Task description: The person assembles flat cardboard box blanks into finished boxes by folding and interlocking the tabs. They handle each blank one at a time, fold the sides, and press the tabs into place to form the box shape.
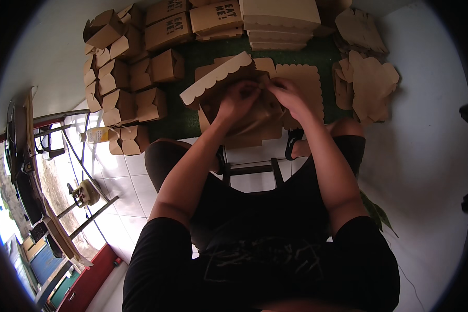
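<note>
A brown cardboard box (217, 79), partly folded up, lies in front of me; one scalloped flap stands raised on its left. My left hand (240, 98) reaches inside, its fingers bent together against the card near the far wall. At the box's far right corner, my right hand (288, 95) pinches the cardboard between thumb and fingers. Both sets of fingertips almost meet there, and the exact fold between them is too dark to make out. A flat scalloped panel (309, 88) extends to the right of the box.
Small folded cardboard boxes (118, 106) are stacked at the left. Printed boxes (167, 31) and a pile of scalloped trays (281, 15) stand at the back. Flat unfolded blanks (373, 83) lie at the right. A bottle (96, 135) is beside the left stack.
</note>
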`<state>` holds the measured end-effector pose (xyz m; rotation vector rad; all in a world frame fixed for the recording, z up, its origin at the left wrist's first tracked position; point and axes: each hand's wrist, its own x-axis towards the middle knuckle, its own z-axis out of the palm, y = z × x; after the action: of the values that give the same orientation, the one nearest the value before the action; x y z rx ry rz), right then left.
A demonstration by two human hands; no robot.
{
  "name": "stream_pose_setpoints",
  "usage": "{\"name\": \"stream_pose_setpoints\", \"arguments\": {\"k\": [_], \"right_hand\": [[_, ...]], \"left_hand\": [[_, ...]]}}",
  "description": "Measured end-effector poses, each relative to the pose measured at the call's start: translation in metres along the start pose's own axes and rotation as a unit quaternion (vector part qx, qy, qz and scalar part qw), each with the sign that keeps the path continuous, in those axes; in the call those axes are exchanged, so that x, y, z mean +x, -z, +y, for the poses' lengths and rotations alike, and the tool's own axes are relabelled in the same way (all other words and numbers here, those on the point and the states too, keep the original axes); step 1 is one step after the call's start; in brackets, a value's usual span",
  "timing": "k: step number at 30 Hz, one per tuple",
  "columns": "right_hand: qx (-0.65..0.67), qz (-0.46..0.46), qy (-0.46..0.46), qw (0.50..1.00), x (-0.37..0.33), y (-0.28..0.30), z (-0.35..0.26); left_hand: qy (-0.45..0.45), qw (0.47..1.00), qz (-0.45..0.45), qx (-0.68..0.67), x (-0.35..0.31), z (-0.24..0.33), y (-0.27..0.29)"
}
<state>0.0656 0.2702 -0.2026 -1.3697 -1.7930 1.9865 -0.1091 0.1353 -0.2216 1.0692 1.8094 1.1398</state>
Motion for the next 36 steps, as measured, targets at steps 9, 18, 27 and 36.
{"name": "stream_pose_setpoints", "arguments": {"k": [9, 18, 27, 36], "right_hand": [[-0.08, 0.02, 0.068, 0.994, 0.001, 0.003, 0.0], [-0.101, 0.048, 0.111, 0.988, -0.001, 0.008, -0.003], [-0.158, 0.065, 0.11, 0.979, -0.003, 0.008, -0.004], [-0.151, 0.043, 0.129, 0.979, -0.006, 0.004, -0.008]], "left_hand": [[0.047, 0.997, -0.012, -0.065, 0.001, 0.009, 0.002], [0.086, 0.988, -0.039, -0.124, 0.003, 0.001, 0.002], [0.194, 0.93, -0.056, -0.307, -0.001, 0.01, 0.005], [0.179, 0.973, -0.031, -0.142, -0.006, 0.023, 0.008]]}}
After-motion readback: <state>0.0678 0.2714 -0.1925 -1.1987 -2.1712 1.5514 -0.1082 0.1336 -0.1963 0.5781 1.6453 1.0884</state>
